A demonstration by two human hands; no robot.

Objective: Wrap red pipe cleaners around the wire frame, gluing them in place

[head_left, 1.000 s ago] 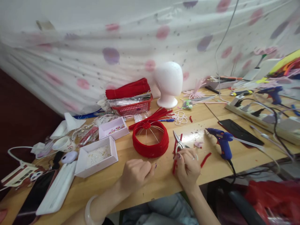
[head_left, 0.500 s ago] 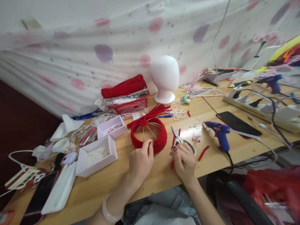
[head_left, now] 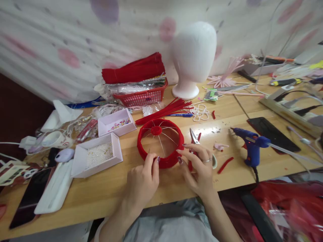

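A round wire frame (head_left: 174,162) with its rim wrapped in fuzzy red stems rests on the table; bare wire spokes meet at its red hub. My left hand (head_left: 143,179) pinches the near rim between thumb and finger. At the frame's right side is my right hand (head_left: 200,169), open, its fingertips against or very near the rim. Scissors (head_left: 194,136) lie beyond that hand, which partly hides their handles. Red pieces (head_left: 225,165) of stem lie around them. A bundle of red chenille stems (head_left: 161,112) is just behind the frame.
A blue glue gun (head_left: 249,144) and black phone (head_left: 274,134) lie to the right, near a power strip (head_left: 292,114). White boxes of beads (head_left: 97,159) and gems (head_left: 117,122) stand left. Behind are a red basket (head_left: 142,97) and a white foam head (head_left: 194,53).
My right hand has moved left from the scissors to the frame's right side, its fingers spreading. My left hand still pinches the near rim. The camera view has tilted down and closer.
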